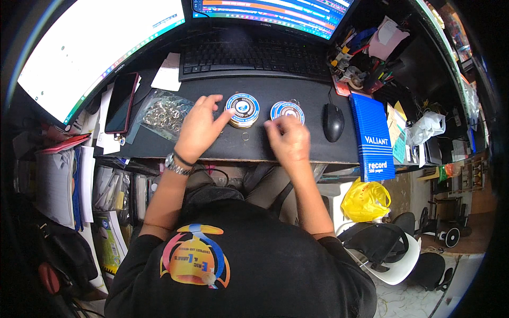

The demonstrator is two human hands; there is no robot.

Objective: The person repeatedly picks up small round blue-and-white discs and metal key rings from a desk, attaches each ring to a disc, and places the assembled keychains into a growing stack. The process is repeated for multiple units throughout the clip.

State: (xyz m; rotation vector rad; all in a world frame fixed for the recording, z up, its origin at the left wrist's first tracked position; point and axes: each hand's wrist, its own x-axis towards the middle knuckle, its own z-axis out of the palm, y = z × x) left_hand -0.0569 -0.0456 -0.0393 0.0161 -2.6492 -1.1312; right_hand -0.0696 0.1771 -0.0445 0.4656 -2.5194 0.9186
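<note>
Leftward, rings (167, 114) inside clear bag (165, 97).

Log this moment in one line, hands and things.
Left hand: open, thumb beside left discs | right hand: over right discs, hold unclear | ring: loose on desk between hands | bag of rings: beside left hand

Disc stacks (243, 110) between ring bag (164, 114) and mouse (333, 123)

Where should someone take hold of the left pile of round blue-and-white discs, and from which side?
Probably by its rim: the left pile of discs lies flat, printed face up, so thumb and fingers could pinch opposite edges. Coming from the left looks easiest, since the left hand is beside that edge, thumb and fingers spread.
</note>
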